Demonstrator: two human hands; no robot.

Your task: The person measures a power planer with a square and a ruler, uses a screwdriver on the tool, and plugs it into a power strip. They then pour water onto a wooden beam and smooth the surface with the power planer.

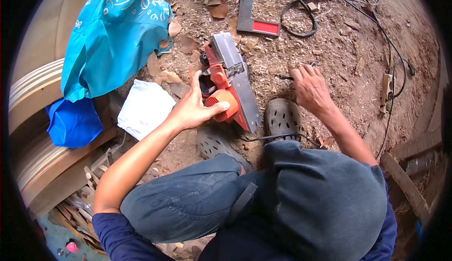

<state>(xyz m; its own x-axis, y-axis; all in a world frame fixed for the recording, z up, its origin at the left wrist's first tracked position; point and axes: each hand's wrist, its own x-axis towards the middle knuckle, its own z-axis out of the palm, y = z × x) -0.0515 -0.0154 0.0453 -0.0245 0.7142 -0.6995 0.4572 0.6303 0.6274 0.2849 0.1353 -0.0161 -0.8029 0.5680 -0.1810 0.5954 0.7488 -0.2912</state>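
A red electric planer (220, 75) lies tipped over on the ground, its grey metal sole facing up and to the right. My left hand (195, 101) grips its body, with the thumb across the orange round part and the fingers behind it. To the right, just above the wood shavings, my right hand (311, 87) is closed on a thin dark tool (285, 77). Only the tool's ends stick out past the fingers, so its exact kind does not show. A dark cord (301, 135) runs by my shoes below the planer.
A try square (246, 6) with a red inset lies beyond the planer, beside coiled black cable (314, 25). White paper (145, 109), a turquoise cloth (117, 39) and a blue cloth (74, 122) are at left. A power strip (387, 93) and wood pieces (405, 183) are at right.
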